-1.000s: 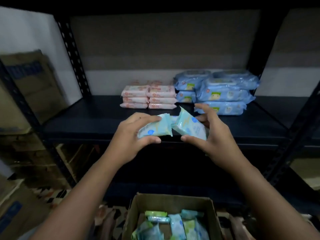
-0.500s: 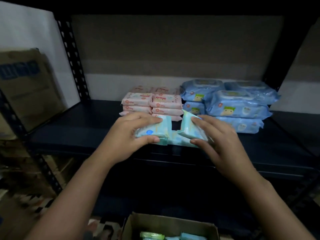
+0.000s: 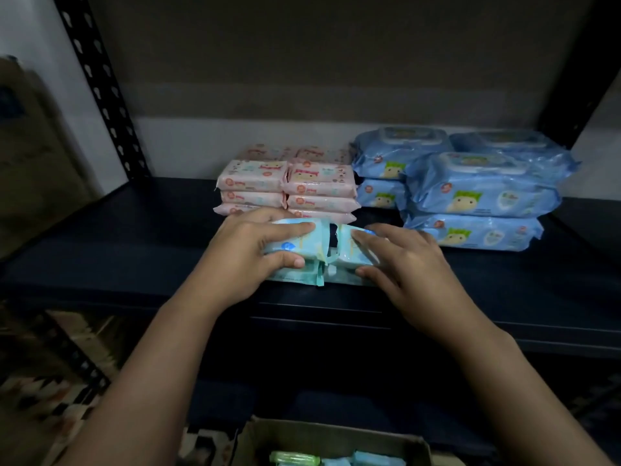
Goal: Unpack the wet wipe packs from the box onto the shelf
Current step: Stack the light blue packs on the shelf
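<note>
My left hand [image 3: 248, 253] grips a small light-blue wet wipe pack [image 3: 302, 245] near the front edge of the dark shelf [image 3: 134, 250]. My right hand [image 3: 403, 260] holds a second light-blue pack [image 3: 349, 252] right beside it, fingers over its top and thumb at its front. Both packs rest on other light-blue packs [image 3: 302, 275] lying flat on the shelf. The cardboard box [image 3: 332, 435] stands below at the bottom edge, with green and blue packs [image 3: 295, 458] showing inside.
Stacked pink packs [image 3: 285, 186] sit just behind my hands. Large blue packs [image 3: 477, 193] are piled to the right. A perforated black upright [image 3: 100, 89] stands at the back left, with a brown carton [image 3: 37, 153] beyond it.
Both hands have moved forward and down, bringing the two light-blue packs from mid-air onto the packs lying at the shelf's front. The view has moved closer to the shelf.
</note>
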